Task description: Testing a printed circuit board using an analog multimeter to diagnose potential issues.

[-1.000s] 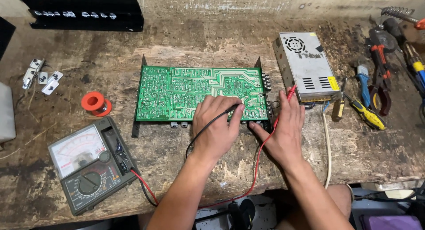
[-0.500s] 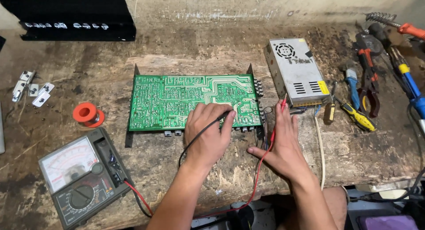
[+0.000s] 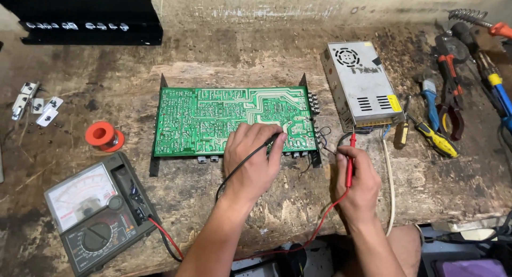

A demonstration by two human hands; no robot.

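Fingers of right hand (image 3: 358,181) gripping red probe (image 3: 349,162) have left green board (image 3: 234,119); left hand (image 3: 255,159) stays.

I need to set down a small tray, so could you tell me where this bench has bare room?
Bare wood lies between the black panel and the green circuit board, and left of the solder spool. It is crowded on the right, from the metal power supply to the hand tools, and around both hands.

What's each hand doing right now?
Left hand: closed on the black probe, tip on the green circuit board.
Right hand: closed on the red probe, beside the board's right edge.
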